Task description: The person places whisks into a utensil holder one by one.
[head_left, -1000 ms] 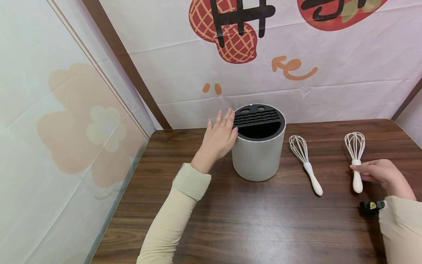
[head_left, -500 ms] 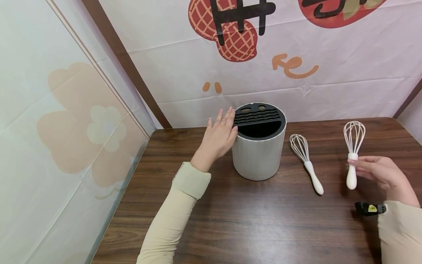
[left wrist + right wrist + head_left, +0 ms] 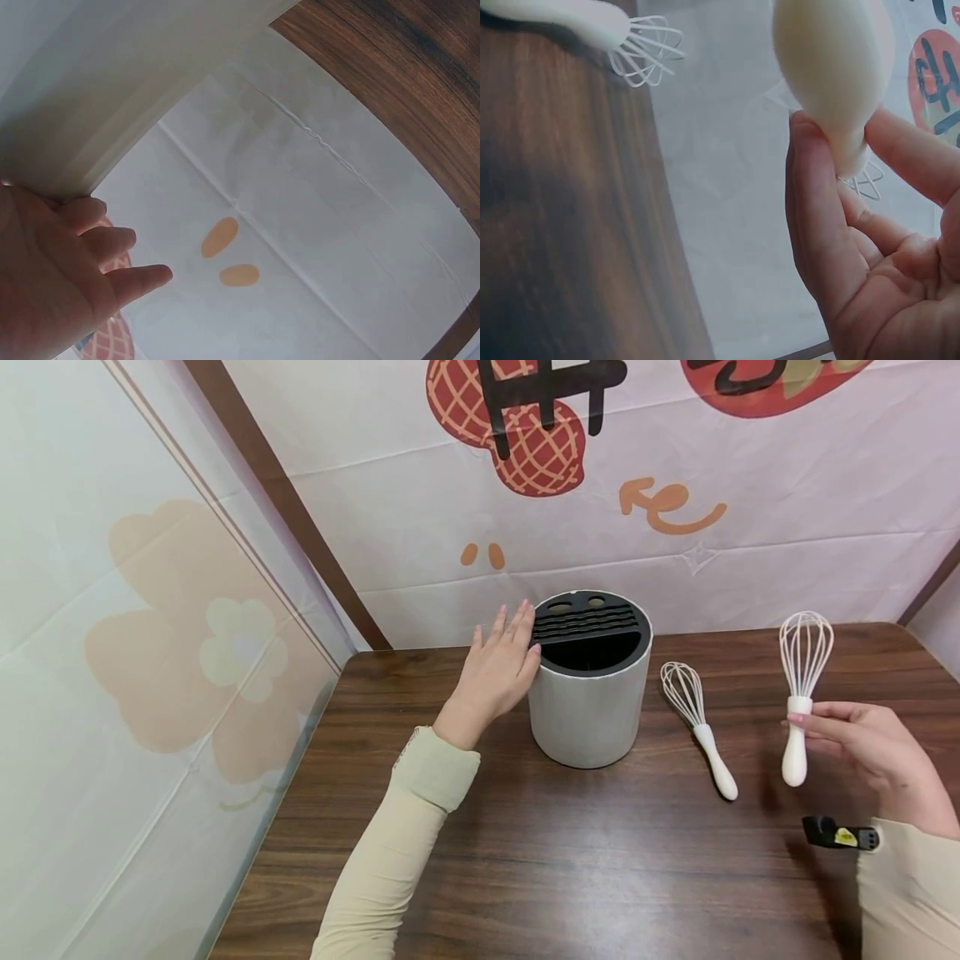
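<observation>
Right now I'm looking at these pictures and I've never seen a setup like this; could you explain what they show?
There is no robot here, just a person's two bare hands. The wide picture comes from a camera on the head, looking forward and down; the two closer ones come from cameras on each wrist. The left hand rests against a pale round container whose black top has slots, two round holes and a larger opening. The right hand holds a white whisk by its handle, apparently off the wooden table. A second whisk lies on the table between the container and that hand.
</observation>
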The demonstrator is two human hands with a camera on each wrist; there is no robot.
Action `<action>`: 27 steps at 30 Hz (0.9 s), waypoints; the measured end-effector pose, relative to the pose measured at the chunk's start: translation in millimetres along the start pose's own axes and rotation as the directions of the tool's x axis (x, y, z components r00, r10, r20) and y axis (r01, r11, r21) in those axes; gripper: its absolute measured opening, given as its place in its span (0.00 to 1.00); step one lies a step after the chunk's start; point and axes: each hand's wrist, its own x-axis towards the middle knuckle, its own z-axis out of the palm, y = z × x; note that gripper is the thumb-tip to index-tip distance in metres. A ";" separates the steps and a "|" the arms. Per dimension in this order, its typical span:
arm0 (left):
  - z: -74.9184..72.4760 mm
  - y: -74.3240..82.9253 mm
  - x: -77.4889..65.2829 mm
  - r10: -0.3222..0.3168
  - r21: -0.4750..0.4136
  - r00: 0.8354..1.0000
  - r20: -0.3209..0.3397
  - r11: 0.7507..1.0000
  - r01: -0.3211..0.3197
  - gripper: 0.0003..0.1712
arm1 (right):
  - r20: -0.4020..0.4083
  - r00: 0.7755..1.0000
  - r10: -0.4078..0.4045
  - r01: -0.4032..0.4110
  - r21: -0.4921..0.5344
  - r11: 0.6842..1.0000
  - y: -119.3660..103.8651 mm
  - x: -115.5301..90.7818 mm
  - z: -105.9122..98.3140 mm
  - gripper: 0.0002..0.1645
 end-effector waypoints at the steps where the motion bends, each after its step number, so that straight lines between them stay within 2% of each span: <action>1: 0.0 -0.3 -0.4 0.000 0.002 1.000 0.000 1.000 0.000 0.32 | -0.007 1.000 -0.008 0.008 -0.012 1.000 -1.2 -0.4 0.6 0.17; 9: 0.1 -1.3 -1.4 0.002 -0.008 1.000 -0.008 1.000 -0.002 0.32 | -0.007 0.999 -0.054 0.055 0.123 0.991 -6.4 -3.1 4.2 0.14; 14: 0.3 -1.2 -0.4 -0.004 -0.015 1.000 -0.011 1.000 0.004 0.33 | 0.027 0.996 -0.082 0.077 0.145 0.986 -13.6 -4.3 11.1 0.16; 25: 1.8 -0.9 0.5 -0.004 -0.012 1.000 -0.021 1.000 0.004 0.33 | 0.036 0.992 -0.117 0.107 0.218 0.970 -29.6 -8.1 25.0 0.14; 27: 2.0 -0.8 0.6 -0.006 -0.012 1.000 -0.021 1.000 0.006 0.33 | 0.021 0.993 -0.113 0.107 0.179 0.978 -33.6 -9.1 27.9 0.14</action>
